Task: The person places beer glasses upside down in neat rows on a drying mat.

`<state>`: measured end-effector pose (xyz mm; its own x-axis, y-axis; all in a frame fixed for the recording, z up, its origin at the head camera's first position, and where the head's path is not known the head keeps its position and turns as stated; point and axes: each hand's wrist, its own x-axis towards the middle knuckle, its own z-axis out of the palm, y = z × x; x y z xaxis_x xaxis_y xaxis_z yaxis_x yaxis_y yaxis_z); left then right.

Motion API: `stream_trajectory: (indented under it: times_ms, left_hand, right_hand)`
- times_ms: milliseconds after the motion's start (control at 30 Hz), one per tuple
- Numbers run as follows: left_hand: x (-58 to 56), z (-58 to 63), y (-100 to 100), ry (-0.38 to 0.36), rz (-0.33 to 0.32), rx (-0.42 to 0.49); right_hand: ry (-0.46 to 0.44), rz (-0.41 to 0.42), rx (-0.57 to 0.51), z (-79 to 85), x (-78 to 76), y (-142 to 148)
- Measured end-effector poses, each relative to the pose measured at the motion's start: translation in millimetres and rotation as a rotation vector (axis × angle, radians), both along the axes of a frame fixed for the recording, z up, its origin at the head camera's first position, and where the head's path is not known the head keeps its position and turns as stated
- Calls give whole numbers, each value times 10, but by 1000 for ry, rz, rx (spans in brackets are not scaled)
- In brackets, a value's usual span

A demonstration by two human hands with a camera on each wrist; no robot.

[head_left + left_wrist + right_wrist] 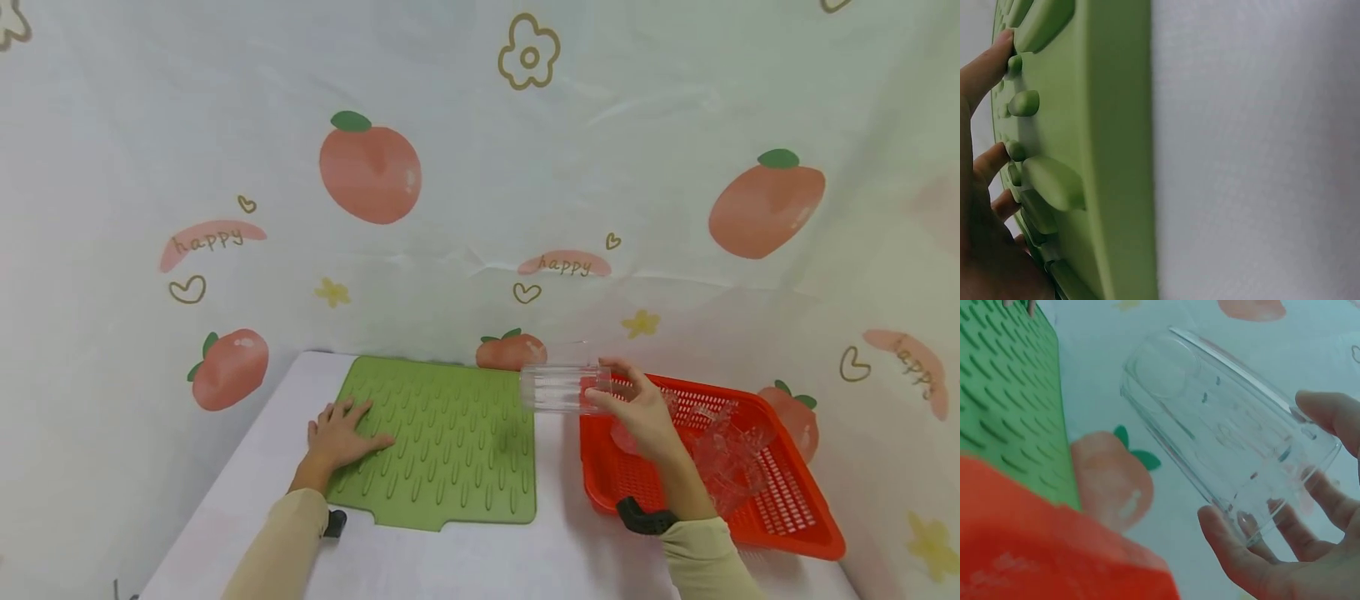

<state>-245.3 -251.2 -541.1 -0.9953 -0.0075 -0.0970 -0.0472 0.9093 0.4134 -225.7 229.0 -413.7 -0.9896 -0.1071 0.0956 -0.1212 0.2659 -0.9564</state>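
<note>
My right hand [637, 412] grips a clear tumbler [558, 389] by one end, with thumb on one side and fingers on the other. The tumbler lies nearly level in the head view, its far end overlapping the right edge of a green drying mat [442, 433]. In the right wrist view, drops or marks show on the see-through tumbler [1222, 431]. My left hand [341, 437] rests on the mat's left side with fingers spread. From the left wrist, its fingertips touch the mat [1054, 137] among the raised ridges.
A red plastic basket [821, 525] with slotted walls stands on the right, under my right forearm. Several clear pieces of drinkware [727, 458] lie jumbled inside it. The white tabletop [480, 562] meets a fruit-printed curtain [450, 275] at the back.
</note>
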Motion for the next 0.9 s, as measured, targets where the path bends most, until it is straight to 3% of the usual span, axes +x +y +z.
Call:
stream_trajectory:
  times_ms: [233, 500, 700, 900]
  left_hand:
    - [2, -24, -2, -7, 7, 21]
    - [-14, -52, -1, -4, 3, 23]
    - [-4, -52, 0, 14, 6, 21]
    - [5, -41, 2, 24, 10, 24]
  right_hand:
    - [-49, -8, -101, -134, -78, -262]
    - [-64, -17, -148, -171, -71, -498]
    - [-60, 4, -255, -193, -59, -699]
    - [-45, 11, -225, -235, -55, -883]
